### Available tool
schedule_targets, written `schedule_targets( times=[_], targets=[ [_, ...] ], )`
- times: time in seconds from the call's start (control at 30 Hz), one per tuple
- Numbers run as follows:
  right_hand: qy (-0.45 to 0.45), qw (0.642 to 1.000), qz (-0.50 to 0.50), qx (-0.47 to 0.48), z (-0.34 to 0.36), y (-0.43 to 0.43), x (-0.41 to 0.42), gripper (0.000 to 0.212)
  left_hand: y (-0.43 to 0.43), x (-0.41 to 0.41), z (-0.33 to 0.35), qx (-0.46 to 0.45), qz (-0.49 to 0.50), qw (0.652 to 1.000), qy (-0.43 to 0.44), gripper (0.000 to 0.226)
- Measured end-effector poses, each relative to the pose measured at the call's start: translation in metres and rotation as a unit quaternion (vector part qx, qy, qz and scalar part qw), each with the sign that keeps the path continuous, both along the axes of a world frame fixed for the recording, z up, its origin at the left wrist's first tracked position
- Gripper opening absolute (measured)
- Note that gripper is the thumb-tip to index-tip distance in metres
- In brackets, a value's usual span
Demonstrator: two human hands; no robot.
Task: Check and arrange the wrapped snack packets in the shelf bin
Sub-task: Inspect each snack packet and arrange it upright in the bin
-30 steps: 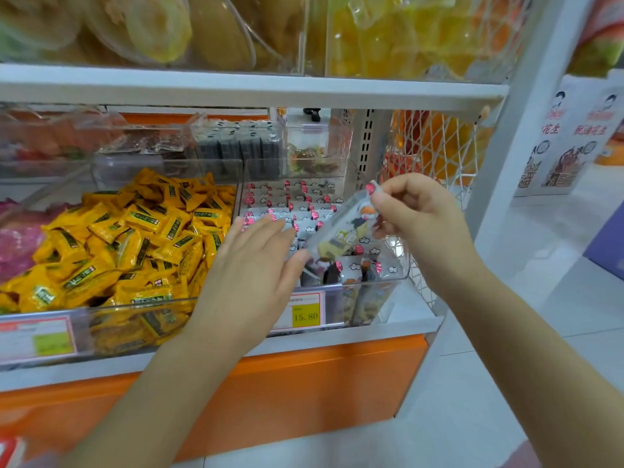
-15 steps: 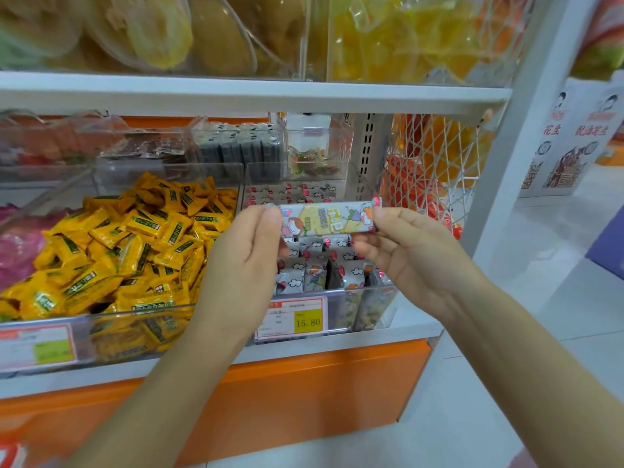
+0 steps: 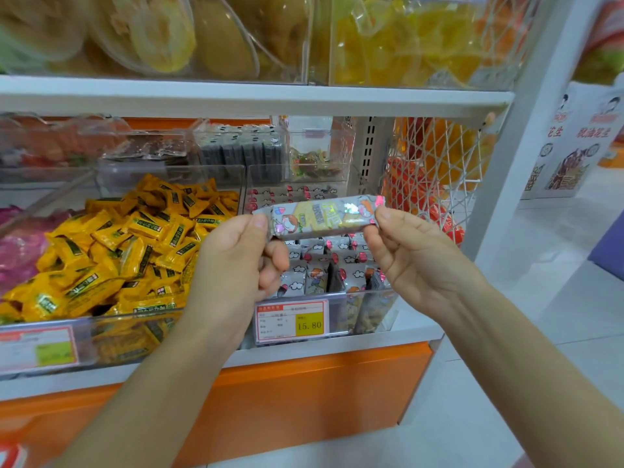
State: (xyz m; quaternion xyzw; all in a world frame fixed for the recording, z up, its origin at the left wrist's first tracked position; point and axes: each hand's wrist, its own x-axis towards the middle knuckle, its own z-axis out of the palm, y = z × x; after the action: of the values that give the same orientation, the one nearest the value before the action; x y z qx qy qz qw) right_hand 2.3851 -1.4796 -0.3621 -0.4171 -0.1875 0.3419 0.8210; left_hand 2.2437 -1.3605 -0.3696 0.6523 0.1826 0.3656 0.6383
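**One packet held up for inspection above its bin**

The white shelf (image 3: 236, 97) carries a row of clear bins at about waist height, so the person looks down into them. The task's bin (image 3: 371, 309) sits at the right end of the row. Grey wrapped snack packets (image 3: 317, 275) stand upright in it in files, which keeps their printed ends readable from the front. Just to its left, loose yellow packets (image 3: 135, 238) lie heaped in a neighbouring bin.

Both hands are raised over the task's bin. The left hand (image 3: 233, 265) pinches one end of a single packet (image 3: 324, 216) between thumb and curled fingers, and the right hand (image 3: 415, 258) pinches the other end the same way. The packet is stretched level between them, printed face towards the camera. That hold looks meant to flatten the wrapper so that its print and seals can be checked.

Below, a price label (image 3: 292, 320) is fixed to the bin's front wall and faces shoppers.
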Motion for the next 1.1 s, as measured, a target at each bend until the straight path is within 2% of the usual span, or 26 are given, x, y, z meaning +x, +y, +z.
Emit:
schedule_targets(
  times=[0.07, 0.13, 0.27, 0.4, 0.5, 0.63, 0.77, 0.93, 1.1],
  targets=[
    [-0.034, 0.999, 0.001, -0.004, -0.0007, -0.0005, 0.0010, 0.006, 0.0001, -0.0002, 0.0006, -0.013, -0.006, 1.000, -0.004, 0.026],
    [-0.104, 0.994, -0.011, -0.025, -0.0011, -0.0016, 0.0013, 0.007, 0.0007, 0.0004, 0.0001, 0.005, 0.001, 1.000, 0.008, 0.026],
    [-0.214, 0.973, -0.058, -0.067, -0.0021, -0.0028, 0.0014, 0.022, -0.0006, 0.0022, -0.0024, 0.099, 0.031, 0.994, 0.037, 0.025],
    [-0.235, 0.966, -0.062, -0.083, -0.0033, -0.0019, -0.0010, 0.020, 0.0014, 0.0012, -0.0053, 0.199, 0.077, 0.975, 0.060, 0.027],
    [-0.277, 0.953, -0.088, -0.091, -0.0042, -0.0019, -0.0013, 0.016, 0.0027, 0.0019, -0.0053, 0.187, 0.077, 0.978, 0.056, 0.031],
    [-0.320, 0.934, -0.103, -0.122, -0.0069, -0.0020, 0.0009, 0.029, 0.0010, 0.0028, -0.0038, 0.095, 0.055, 0.993, 0.045, 0.036],
    [-0.344, 0.927, -0.083, -0.123, -0.0064, -0.0020, -0.0004, 0.038, -0.0020, 0.0015, -0.0026, 0.154, 0.062, 0.985, 0.051, 0.031],
    [-0.370, 0.915, -0.097, -0.131, -0.0042, -0.0033, -0.0046, 0.016, -0.0035, 0.0012, -0.0020, 0.174, 0.057, 0.981, 0.058, 0.029],
    [-0.379, 0.905, -0.135, -0.142, -0.0042, -0.0015, -0.0070, 0.009, -0.0036, 0.0005, -0.0034, 0.188, 0.047, 0.978, 0.076, 0.020]
  ],
)
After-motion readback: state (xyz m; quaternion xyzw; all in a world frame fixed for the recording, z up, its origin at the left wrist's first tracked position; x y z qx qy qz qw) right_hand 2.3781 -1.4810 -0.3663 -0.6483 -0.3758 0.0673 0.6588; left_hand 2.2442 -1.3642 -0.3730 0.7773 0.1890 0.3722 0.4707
